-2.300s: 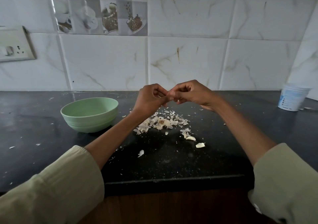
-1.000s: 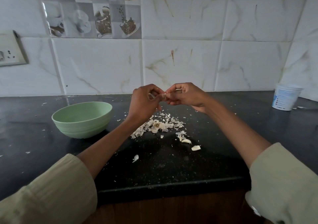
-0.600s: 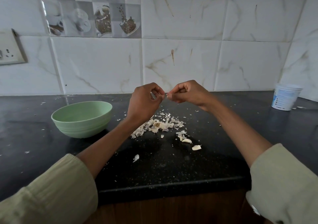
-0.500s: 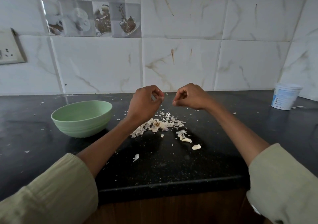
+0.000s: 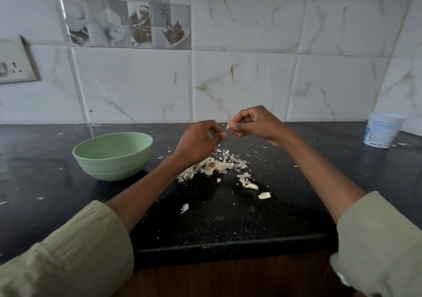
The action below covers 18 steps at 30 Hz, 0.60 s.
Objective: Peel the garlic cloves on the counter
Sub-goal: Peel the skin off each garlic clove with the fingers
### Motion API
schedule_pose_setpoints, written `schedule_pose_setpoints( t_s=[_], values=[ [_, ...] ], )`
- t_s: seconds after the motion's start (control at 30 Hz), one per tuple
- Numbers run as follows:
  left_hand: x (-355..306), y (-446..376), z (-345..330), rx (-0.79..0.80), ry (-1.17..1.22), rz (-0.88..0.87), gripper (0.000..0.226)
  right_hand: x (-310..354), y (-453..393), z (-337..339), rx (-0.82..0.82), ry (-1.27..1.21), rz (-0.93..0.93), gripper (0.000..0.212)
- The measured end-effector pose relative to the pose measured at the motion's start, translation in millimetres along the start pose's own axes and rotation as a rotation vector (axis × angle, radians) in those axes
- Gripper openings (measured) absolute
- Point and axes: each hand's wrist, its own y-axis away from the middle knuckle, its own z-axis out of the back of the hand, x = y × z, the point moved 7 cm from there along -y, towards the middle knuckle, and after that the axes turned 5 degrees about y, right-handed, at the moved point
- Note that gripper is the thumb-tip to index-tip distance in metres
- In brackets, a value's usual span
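Note:
My left hand [image 5: 199,142] is raised above the black counter [image 5: 217,223], its fingers curled round a small garlic clove [image 5: 211,133] that is mostly hidden. My right hand [image 5: 254,123] is just right of it and pinches a white scrap of garlic skin [image 5: 228,126] at its fingertips. The two hands are a short gap apart. Below them lies a pile of garlic skins [image 5: 214,166]. Two pale cloves [image 5: 251,186] [image 5: 264,195] lie on the counter to the right of the pile.
A light green bowl [image 5: 113,157] stands left of the pile. A white plastic cup [image 5: 382,133] sits at the far right by the tiled wall. A loose skin flake [image 5: 184,207] lies nearer the counter's front edge [image 5: 228,248]. A wall socket [image 5: 16,63] is at the left.
The hands worked together on one clove, then pulled apart. The right hand has since lifted slightly with a white scrap at its fingertips.

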Motion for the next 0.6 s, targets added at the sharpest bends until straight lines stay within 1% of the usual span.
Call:
schedule_pose_setpoints(
  t_s=[0.03, 0.1, 0.2, 0.27, 0.47, 0.6],
  values=[
    [-2.1, -0.1, 2.5, -0.022, 0.03, -0.009, 0.01, 1.6, 2.0, -3.7, 0.061, -0.097, -0.01, 0.022],
    [-7.1, -0.1, 8.4, -0.07, 0.048, -0.036, 0.011, 5.5, 5.4, -10.3, 0.143, -0.176, -0.011, 0.027],
    [-6.8, 0.7, 13.3, -0.113, 0.071, -0.037, 0.011, 11.2, 6.5, -15.0, 0.184, -0.179, 0.023, 0.031],
    [-3.2, 0.5, 13.4, -0.117, 0.083, -0.024, 0.012, 14.3, 7.2, -17.2, 0.195, -0.146, 0.061, 0.029],
    [7.0, -0.7, 10.8, -0.09, 0.218, 0.076, 0.017, 21.1, 8.5, -15.5, 0.15, -0.063, 0.126, 0.025],
    [12.1, -1.4, 4.9, -0.015, 0.402, 0.174, 0.022, 20.1, 7.2, -4.2, 0.029, 0.012, 0.133, 0.023]
  ],
)
